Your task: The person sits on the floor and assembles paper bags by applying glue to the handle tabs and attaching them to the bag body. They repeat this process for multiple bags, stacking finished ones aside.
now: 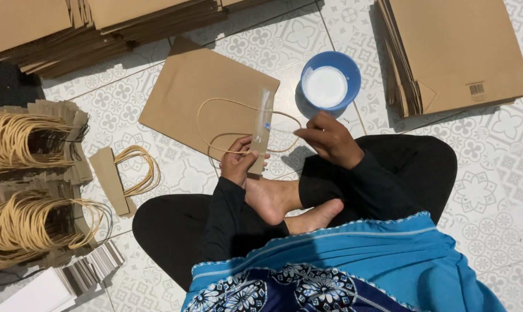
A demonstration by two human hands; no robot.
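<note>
Looking down, I see my left hand (237,163) pinching the near end of a paper strip (262,130) that carries a loop of cord (247,124), held upright so its glossy, wet-looking face turns toward me and away from my legs. My right hand (331,138) hovers just beside the strip, fingers gathered to a point and tipped toward it; I cannot tell whether they hold anything or only carry paste. I judge the blue bowl (331,81) of white paste sits just beyond that hand so it can be reached with a short dip. A flat brown bag (206,95) lies under the strip, with its edge turned toward me, which looks placed to receive the strip without my shifting. To the left, finished handles (24,185) lie in heaps with their loops stacked together, and one spare handle (125,176) rests apart near my knee. Small card slips (91,268) fan out at near left. Stacks of flat bags sit at far left (99,23) and far right (452,52), each within arm's reach. Everything rests on a floor (492,190) of pale patterned tiles, and I sit cross-legged on it; no walls show.
</note>
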